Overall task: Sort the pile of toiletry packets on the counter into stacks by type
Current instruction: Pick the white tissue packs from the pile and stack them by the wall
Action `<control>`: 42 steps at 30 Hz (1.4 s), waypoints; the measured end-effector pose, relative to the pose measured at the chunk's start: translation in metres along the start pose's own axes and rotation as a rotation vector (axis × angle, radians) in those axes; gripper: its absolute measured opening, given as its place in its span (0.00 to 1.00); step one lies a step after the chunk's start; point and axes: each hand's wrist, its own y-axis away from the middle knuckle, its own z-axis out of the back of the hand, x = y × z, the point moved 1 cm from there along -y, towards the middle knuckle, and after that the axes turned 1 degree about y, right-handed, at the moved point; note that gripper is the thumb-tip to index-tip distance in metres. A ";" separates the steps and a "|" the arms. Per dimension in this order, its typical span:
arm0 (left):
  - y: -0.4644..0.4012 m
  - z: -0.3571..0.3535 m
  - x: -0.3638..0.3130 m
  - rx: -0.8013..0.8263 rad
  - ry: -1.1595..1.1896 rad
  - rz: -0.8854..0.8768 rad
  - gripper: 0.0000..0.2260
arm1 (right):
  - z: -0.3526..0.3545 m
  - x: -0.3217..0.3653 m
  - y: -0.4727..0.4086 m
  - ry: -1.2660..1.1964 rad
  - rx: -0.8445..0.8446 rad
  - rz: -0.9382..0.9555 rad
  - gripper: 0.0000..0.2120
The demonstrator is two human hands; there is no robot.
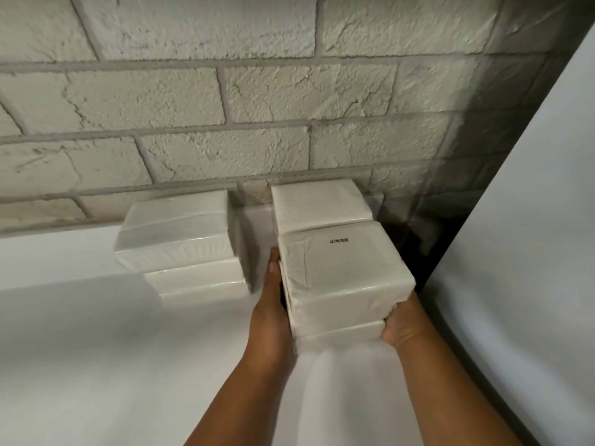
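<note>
A white wrapped packet [344, 265] with a small black date print on top lies on a lower packet [338, 338] near the counter's right end. My left hand [272, 310] presses flat against the left side of this stack, fingers straight. At the stack's right front corner my right hand [402, 326] holds the packets, its fingers hidden behind them. Another white packet [318, 204] stands just behind, against the wall. To the left, a separate stack of white packets [186, 243] sits on the counter, its top one shifted back and left.
The white counter [96, 333] runs left and toward me. A rough painted brick wall [225, 107] closes the back. A white panel [531, 252] slants along the right, with a dark gap [415, 239] between it and the packets.
</note>
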 end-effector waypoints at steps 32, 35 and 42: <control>0.072 -0.025 0.000 -0.085 -0.314 -0.180 0.34 | -0.025 -0.035 0.103 0.324 -0.104 0.333 0.17; 0.070 -0.028 0.001 -0.098 -0.332 -0.167 0.35 | -0.025 -0.033 0.099 0.330 -0.118 0.329 0.19; 0.080 -0.034 -0.007 -0.152 -0.333 -0.216 0.34 | -0.024 -0.029 0.102 0.319 -0.185 0.442 0.23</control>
